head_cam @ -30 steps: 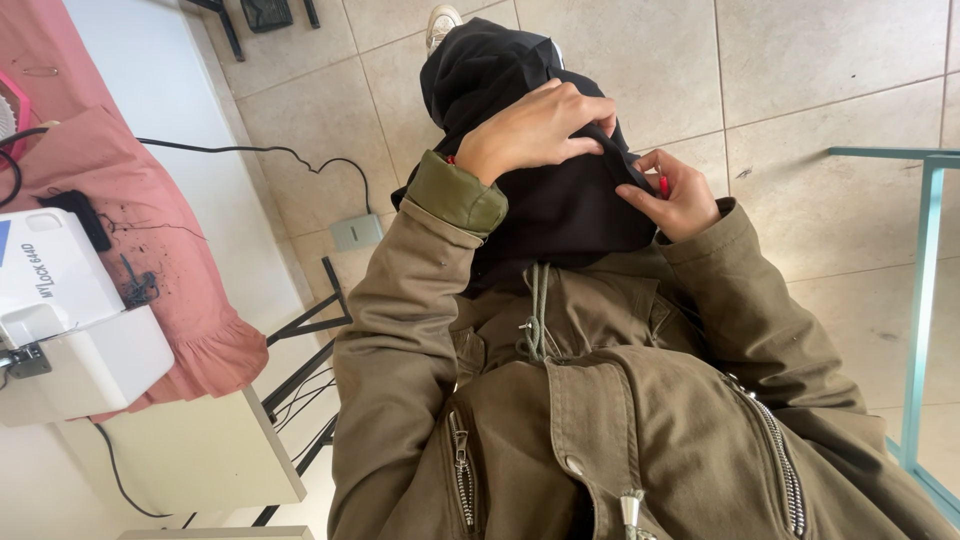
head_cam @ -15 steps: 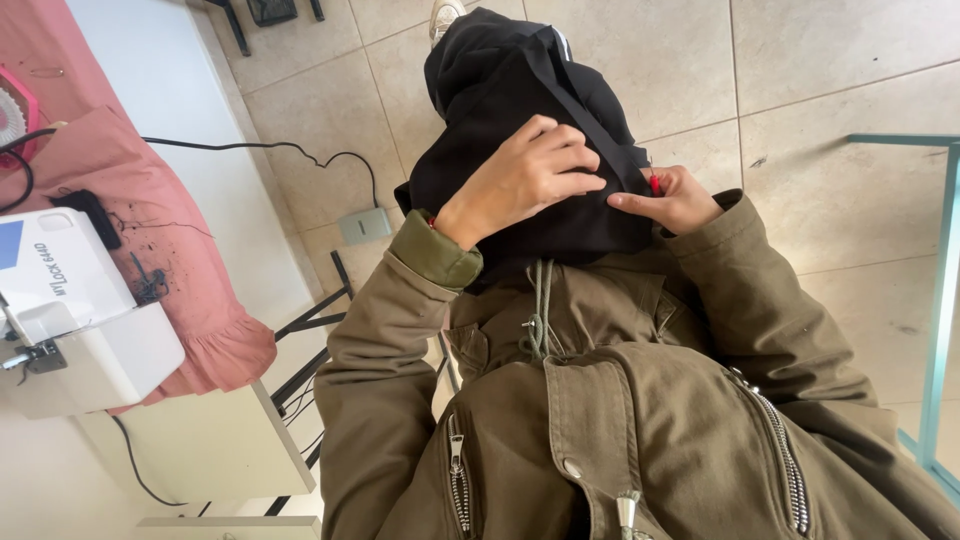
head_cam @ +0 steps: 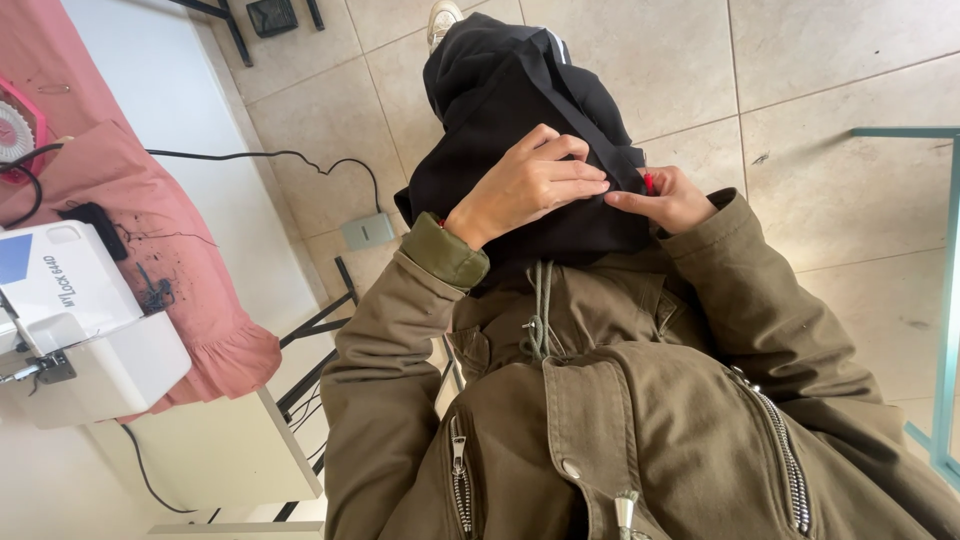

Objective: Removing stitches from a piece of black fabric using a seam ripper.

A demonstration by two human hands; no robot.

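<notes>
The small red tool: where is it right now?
In the head view, right of centre, the small red tool sits pinched in the right hand against the black garment.

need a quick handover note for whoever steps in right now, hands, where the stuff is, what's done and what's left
Left hand: fingers curled, pressing down on the black garment draped over the lap.
Right hand: pinching the garment's edge, with a small red tool at its fingertips; what kind of tool cannot be told.
The two hands meet at one spot along a black strip of the fabric.
White sewing machine sits on the table at the left, on pink cloth, untouched.
Done: garment is gathered and held on the lap.
Left: the handwork at the pinched spot looks in progress; how far along cannot be told.
</notes>
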